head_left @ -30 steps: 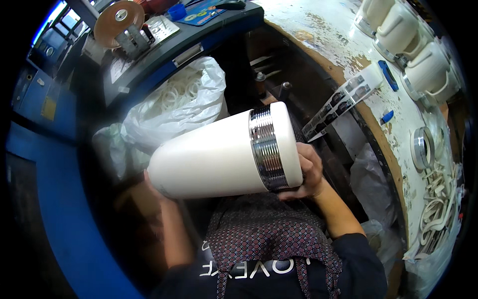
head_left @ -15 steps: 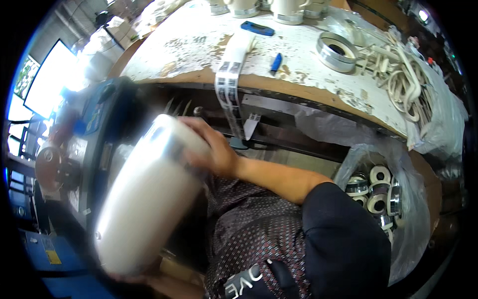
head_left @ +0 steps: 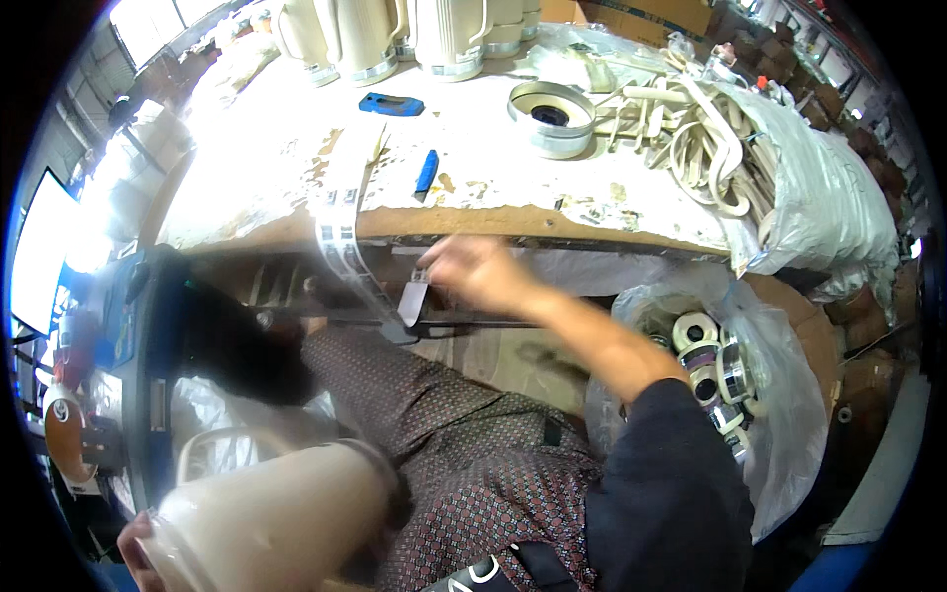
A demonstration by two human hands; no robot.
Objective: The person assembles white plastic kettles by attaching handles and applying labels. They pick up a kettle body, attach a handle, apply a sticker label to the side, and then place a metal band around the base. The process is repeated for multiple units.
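My left hand (head_left: 136, 553) grips the base end of a cream plastic jug body (head_left: 276, 523) with a metal band, held low at my left side over my lap. My right hand (head_left: 473, 271), blurred by motion, is stretched out to the front edge of the worn white worktable (head_left: 552, 212). Its fingertips pinch a small white sticker (head_left: 412, 301) beside a clear strip of printed labels (head_left: 340, 242) that hangs off the table edge.
Several finished cream jugs (head_left: 365, 39) stand at the table's back. A metal ring (head_left: 549, 113), a blue marker (head_left: 426, 171), a blue tool (head_left: 392, 104) and cream handle strips (head_left: 691, 128) lie on it. A plastic bag of rings (head_left: 720, 365) sits right; a blue machine (head_left: 128, 316) left.
My right hand has let go of the jug body and moved up to the label strip. The jug has dropped to my lower left, held by the left hand alone.
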